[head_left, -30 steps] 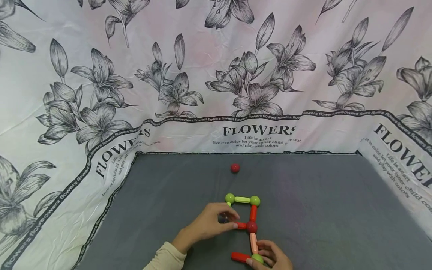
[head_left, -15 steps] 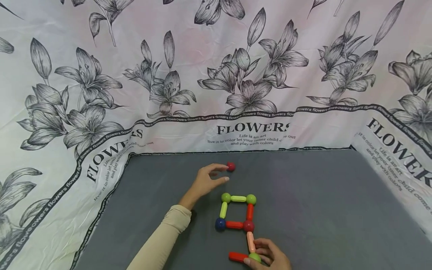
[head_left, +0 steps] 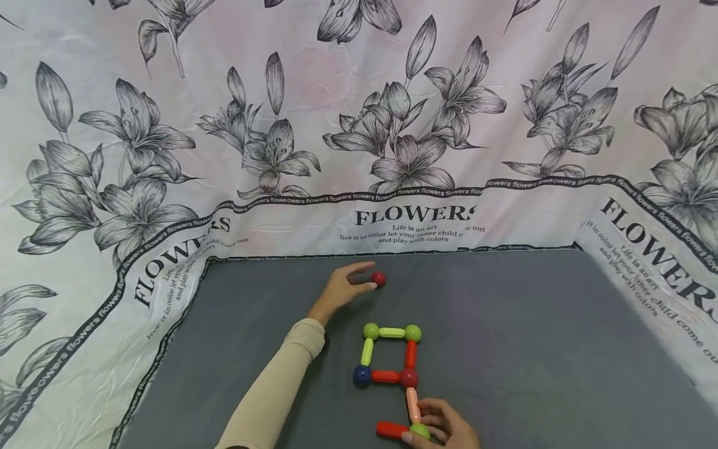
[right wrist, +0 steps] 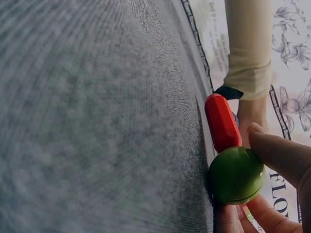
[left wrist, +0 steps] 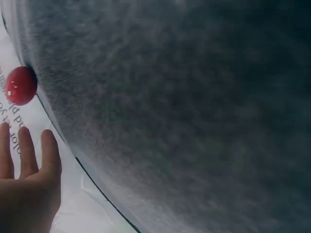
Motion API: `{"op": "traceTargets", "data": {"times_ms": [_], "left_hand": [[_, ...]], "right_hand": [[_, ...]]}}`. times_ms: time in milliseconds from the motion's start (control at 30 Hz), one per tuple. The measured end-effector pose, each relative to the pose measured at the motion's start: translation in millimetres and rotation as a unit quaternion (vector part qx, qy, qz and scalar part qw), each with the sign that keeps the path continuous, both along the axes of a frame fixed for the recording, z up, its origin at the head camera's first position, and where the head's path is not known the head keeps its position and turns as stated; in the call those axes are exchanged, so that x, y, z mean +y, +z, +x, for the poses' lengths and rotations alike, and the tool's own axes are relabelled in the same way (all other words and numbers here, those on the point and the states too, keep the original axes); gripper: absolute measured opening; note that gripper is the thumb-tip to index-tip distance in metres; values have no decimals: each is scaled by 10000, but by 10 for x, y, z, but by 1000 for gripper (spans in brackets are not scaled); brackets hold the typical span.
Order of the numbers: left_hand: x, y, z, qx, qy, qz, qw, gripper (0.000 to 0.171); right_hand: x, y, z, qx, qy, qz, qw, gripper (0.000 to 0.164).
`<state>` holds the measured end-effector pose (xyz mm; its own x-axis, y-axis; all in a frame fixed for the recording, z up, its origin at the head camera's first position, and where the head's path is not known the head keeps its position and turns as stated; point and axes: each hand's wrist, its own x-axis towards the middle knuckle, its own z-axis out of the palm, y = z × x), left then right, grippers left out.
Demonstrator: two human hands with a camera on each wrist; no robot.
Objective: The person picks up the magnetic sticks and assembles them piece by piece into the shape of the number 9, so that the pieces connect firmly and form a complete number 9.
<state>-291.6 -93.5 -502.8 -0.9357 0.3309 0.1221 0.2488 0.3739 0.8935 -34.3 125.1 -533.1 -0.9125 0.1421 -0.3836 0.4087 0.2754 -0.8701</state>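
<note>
Left hand at the loose red ball, right hand steadying the built figure.

Head view: your left hand (head_left: pixel 343 288) reaches the red ball (head_left: pixel 378 279) near the far mat edge, thumb and finger spread either side, not yet closed. Your right hand (head_left: pixel 443 427) pinches the green ball (head_left: pixel 419 430), likely anchoring the chain of rods.
Left wrist: fingers (left wrist: pixel 48 150) straight, ball (left wrist: pixel 20 85) just beyond.
Right wrist: fingertips clamp the green ball (right wrist: pixel 236 175) against the red rod (right wrist: pixel 221 122).

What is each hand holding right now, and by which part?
The right hand pinches the green ball at the figure's bottom corner. The left hand holds nothing; its open fingers reach the loose red ball.
</note>
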Motion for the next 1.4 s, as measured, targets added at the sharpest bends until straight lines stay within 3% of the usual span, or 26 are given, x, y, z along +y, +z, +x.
{"op": "traceTargets", "data": {"times_ms": [333, 567, 933, 1167, 1400], "left_hand": [[32, -47, -142, -147, -276, -382, 9988, 52], [12, -116, -192, -199, -192, -472, 9985, 48], [87, -96, -204, -246, -186, -679, 9972, 47], [138, -74, -205, -36, -172, -984, 9950, 40], [143, -89, -176, -67, 78, -1035, 9946, 37]], "right_hand": [[5, -22, -9, -13, 12, -70, 10000, 77], [11, -35, 10, -53, 6, -206, 9998, 77], [30, -50, 0, -40, -17, -192, 9998, 79], [38, -49, -11, 20, -19, -150, 9999, 79], [43, -50, -11, 11, 39, -152, 9999, 76]]}}
